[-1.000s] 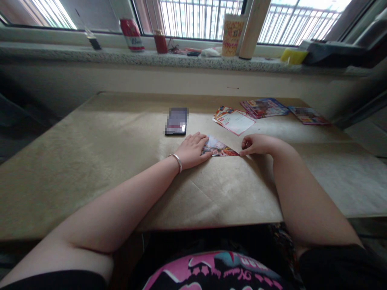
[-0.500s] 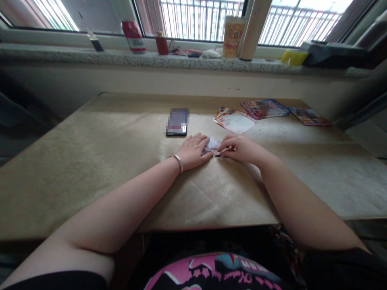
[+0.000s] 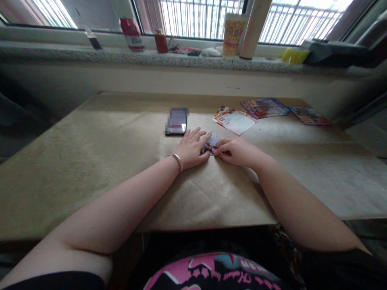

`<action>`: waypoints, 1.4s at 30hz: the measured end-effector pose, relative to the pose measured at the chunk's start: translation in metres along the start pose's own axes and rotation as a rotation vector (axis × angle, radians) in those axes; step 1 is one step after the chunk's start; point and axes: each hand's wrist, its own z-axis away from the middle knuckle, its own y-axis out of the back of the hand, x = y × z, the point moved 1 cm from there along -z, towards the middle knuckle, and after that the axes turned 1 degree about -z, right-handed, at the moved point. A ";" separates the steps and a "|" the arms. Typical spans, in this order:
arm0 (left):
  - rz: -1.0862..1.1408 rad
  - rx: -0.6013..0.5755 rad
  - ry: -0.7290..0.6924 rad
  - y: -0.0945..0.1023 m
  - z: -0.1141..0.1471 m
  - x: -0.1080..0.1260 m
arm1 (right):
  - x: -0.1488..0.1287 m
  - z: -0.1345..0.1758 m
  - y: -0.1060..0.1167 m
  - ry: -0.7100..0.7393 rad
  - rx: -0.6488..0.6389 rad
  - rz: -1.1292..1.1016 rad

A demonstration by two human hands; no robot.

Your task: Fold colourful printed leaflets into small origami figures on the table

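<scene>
A small printed picture card (image 3: 213, 141) lies on the tabletop between my hands, partly covered by both. My left hand (image 3: 193, 149) rests over its left side with fingers spread, a silver bangle at the wrist. At the card's right edge, my right hand (image 3: 234, 150) has its thumb and fingertips pinched together on the card. Just beyond the left hand lies a dark smartphone (image 3: 177, 122). Behind the right hand are a few white-backed cards (image 3: 237, 123) with red and orange print.
Farther right sit a pile of colourful cards (image 3: 266, 108) and another small stack (image 3: 310, 116). The beige table (image 3: 90, 161) ends below a stone sill (image 3: 181, 60), which holds a red can (image 3: 132, 34), a patterned cup (image 3: 234, 35), a tube (image 3: 255, 30) and a yellow object (image 3: 294, 55).
My left fingers have spread wider and lifted slightly off the card, uncovering more of its picture. The right fingertips have shifted a little left along its lower right edge.
</scene>
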 end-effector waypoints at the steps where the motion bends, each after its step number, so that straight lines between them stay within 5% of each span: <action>1: -0.019 0.082 -0.029 0.001 0.000 0.000 | -0.001 0.000 0.001 -0.021 -0.003 0.021; 5: -0.076 0.262 -0.171 0.001 -0.001 0.000 | -0.002 0.000 0.002 -0.148 0.034 0.120; 13: -0.113 0.181 -0.288 -0.006 0.002 0.007 | 0.002 -0.001 -0.002 -0.201 0.075 0.070; 26: -0.097 -0.018 -0.050 0.000 0.009 0.020 | 0.006 -0.001 -0.007 -0.234 0.111 0.004; 42: -0.111 -0.091 0.087 -0.002 0.009 0.020 | 0.011 -0.002 -0.007 -0.232 0.121 -0.041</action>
